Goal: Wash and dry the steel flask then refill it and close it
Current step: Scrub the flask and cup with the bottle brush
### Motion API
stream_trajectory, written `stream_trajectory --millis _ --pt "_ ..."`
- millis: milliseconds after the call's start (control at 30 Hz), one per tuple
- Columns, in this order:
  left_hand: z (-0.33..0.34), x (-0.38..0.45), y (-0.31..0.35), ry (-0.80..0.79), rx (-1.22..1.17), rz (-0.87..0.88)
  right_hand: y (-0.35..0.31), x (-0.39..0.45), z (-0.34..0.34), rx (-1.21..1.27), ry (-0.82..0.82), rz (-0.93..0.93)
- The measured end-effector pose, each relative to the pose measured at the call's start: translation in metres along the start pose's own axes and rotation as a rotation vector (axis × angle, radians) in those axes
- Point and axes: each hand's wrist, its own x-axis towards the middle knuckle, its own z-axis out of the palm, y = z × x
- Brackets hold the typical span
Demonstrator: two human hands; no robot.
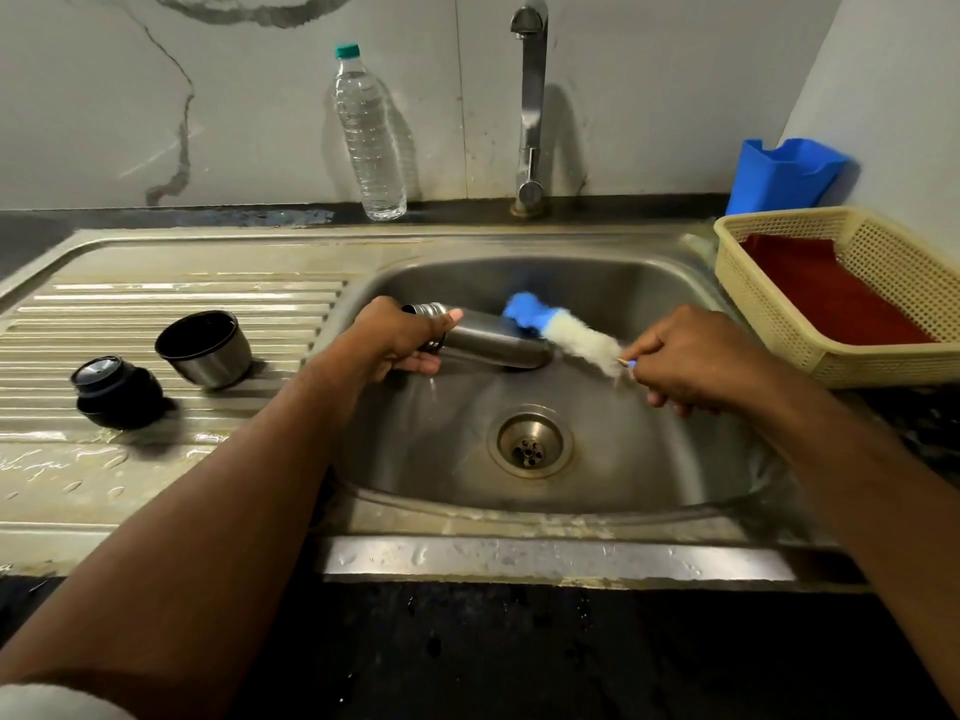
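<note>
Steel flask (488,339) is locked in your left hand (396,339), fingers curled round the neck end with the thumb lying along the body, so it lies sideways over the sink (649,459), mouth pointing left and base to the right. Your right hand (696,358) pinches the thin handle of the bottle brush (563,330), whose blue-and-white bristles rest on the outside of the flask near its base. So I'd say you're still in the wash step, scrubbing the outer wall.

No water seems to be running from the tap (531,106), though a thin trickle drips under the flask. Next up is probably working round the rest of the body, then a rinse, so you'll need a hand free for the tap.

Over on the draining board, the cup lid (205,350) and the stopper (117,389) sit well apart from the flask. The water bottle (370,137) by the wall looks like your refill, and the red cloth (831,293) in the basket (769,324) should do for drying.
</note>
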Motion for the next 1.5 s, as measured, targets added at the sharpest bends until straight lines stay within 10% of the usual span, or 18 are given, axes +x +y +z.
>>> stream_trajectory --millis 467,667,833,1000,1500 --pt "0.002 -0.005 0.006 -0.011 -0.099 -0.086 -0.009 -0.007 0.004 0.246 -0.176 -0.111" --pt "0.001 -0.005 0.008 -0.001 -0.152 -0.112 -0.001 -0.001 0.001 -0.062 -0.003 0.047" --pt "0.0 -0.002 0.007 0.016 -0.17 -0.135 -0.01 -0.007 0.004 0.24 -0.176 -0.087" --pt "0.0 -0.003 0.005 -0.009 -0.21 -0.102 0.0 0.0 0.002 -0.091 -0.022 0.079" --pt "-0.004 -0.006 0.012 -0.068 -0.218 -0.193 -0.004 -0.004 0.002 0.244 -0.197 -0.112"
